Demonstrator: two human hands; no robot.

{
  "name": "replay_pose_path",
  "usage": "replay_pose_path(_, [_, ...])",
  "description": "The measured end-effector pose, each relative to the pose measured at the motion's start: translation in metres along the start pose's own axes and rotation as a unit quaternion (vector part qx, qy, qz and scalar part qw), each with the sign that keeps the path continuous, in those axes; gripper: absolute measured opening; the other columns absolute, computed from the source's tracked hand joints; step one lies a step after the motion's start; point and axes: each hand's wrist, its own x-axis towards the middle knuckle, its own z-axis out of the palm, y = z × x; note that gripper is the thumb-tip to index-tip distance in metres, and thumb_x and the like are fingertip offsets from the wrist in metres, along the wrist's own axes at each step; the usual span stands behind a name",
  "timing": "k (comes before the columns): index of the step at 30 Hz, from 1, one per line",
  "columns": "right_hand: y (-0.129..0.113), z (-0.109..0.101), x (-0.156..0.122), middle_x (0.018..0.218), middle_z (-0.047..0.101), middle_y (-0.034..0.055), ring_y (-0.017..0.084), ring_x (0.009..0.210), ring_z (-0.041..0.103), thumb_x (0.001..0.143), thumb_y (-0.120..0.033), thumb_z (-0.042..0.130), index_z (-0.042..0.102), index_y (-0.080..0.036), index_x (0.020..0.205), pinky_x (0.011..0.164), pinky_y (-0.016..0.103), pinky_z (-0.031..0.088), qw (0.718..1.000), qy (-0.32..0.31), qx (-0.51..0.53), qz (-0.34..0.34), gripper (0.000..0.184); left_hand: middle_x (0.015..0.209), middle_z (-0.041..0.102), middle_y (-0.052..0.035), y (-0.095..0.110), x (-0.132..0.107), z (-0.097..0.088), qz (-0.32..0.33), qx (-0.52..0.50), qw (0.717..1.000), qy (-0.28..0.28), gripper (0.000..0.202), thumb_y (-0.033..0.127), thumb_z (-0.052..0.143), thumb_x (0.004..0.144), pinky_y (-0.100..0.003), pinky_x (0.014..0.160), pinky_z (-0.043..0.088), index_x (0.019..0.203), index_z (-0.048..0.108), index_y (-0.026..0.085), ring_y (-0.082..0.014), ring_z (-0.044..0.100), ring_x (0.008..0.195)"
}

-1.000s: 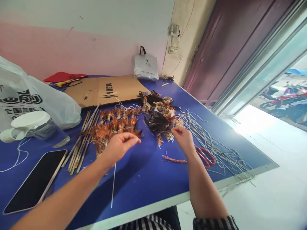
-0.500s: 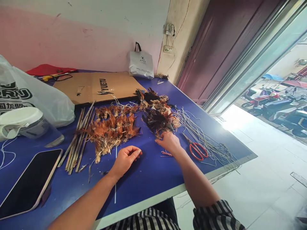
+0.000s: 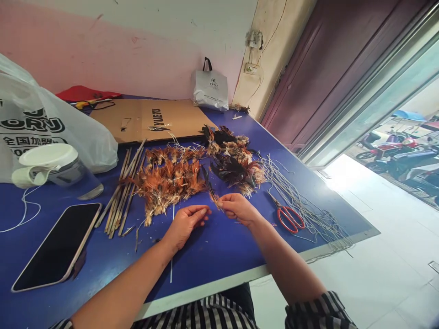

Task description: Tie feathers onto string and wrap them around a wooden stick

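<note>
Between the thumb and fingers of my right hand point(image 3: 238, 209) is a dark feather point(image 3: 209, 185), its tip pointing away from me. My left hand point(image 3: 186, 224) is just left of it, thumb and fingers pinched together; whatever they may hold is hidden. Beyond my left hand lies a spread of reddish-brown feathers point(image 3: 171, 183). A pile of dark feathers point(image 3: 233, 171) sits beyond my right hand, with more bunches behind it. Red-handled scissors point(image 3: 290, 219) rest to the right of my right forearm, beside a bundle of thin strings point(image 3: 302, 201).
Thin sticks point(image 3: 121, 196) and a phone point(image 3: 58, 246) lie at left. Behind them stand a lidded plastic jug point(image 3: 65, 171) and a white plastic bag point(image 3: 78, 132). A cardboard sheet point(image 3: 137, 119) and a silver bag point(image 3: 211, 91) are at the back of the blue table point(image 3: 219, 256).
My right hand has come away from the dark pile toward my left hand, now with a feather in it. The left hand stays pinched. The whole view has shifted slightly.
</note>
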Motion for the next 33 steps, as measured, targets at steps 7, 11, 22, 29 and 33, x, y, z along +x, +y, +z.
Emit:
replay_pose_path(7, [0.011,0.031,0.006,0.049,0.041,-0.0083,0.0,0.036,0.024,0.062,-0.035,0.073,0.05,-0.013,0.064,0.036,0.017,0.01,0.974,-0.118,0.188,0.049,0.032,0.075,0.066,-0.0023,0.003,-0.005,-0.001,-0.019,-0.127,0.992,-0.019,0.024,0.026,0.075,0.065,-0.018,0.06,0.042,0.086,0.072,0.015,-0.0063,0.053,0.062])
replay_pose_path(11, [0.019,0.032,0.009,0.053,0.049,-0.0055,0.0,0.037,0.028,0.061,-0.037,0.074,0.053,-0.013,0.065,0.036,0.017,0.013,0.975,-0.104,0.183,0.064,0.032,0.07,0.065,-0.0033,0.001,-0.002,-0.004,-0.031,-0.155,0.987,0.001,0.021,0.022,0.078,0.06,-0.017,0.055,0.042,0.077,0.072,0.011,-0.0065,0.053,0.061])
replay_pose_path(22, [0.013,0.041,-0.003,0.048,0.045,-0.0055,0.005,0.042,0.035,0.071,-0.047,0.063,0.065,-0.013,0.076,0.04,0.019,0.024,0.993,0.064,-0.067,-0.067,0.034,0.063,0.063,0.0001,0.004,0.004,-0.011,-0.051,-0.196,0.978,0.041,0.017,0.017,0.076,0.062,-0.012,0.048,0.047,0.076,0.07,0.01,-0.0046,0.057,0.055])
replay_pose_path(29, [0.016,0.04,-0.001,0.053,0.05,-0.0047,0.003,0.04,0.034,0.067,-0.044,0.068,0.057,-0.014,0.066,0.038,0.019,0.022,0.995,-0.027,0.082,-0.041,0.033,0.063,0.064,-0.0001,0.004,0.0,-0.006,-0.037,-0.167,0.985,0.008,0.024,0.019,0.078,0.059,-0.012,0.05,0.046,0.08,0.071,0.01,-0.0032,0.054,0.053])
replay_pose_path(33, [0.019,0.036,0.0,0.054,0.051,-0.0048,0.002,0.039,0.032,0.065,-0.039,0.071,0.054,-0.014,0.065,0.037,0.018,0.018,0.983,-0.078,0.164,-0.011,0.031,0.066,0.064,-0.0008,0.003,-0.002,-0.004,-0.027,-0.134,0.99,-0.033,0.02,0.02,0.076,0.064,-0.012,0.052,0.043,0.081,0.072,0.01,-0.0026,0.051,0.053])
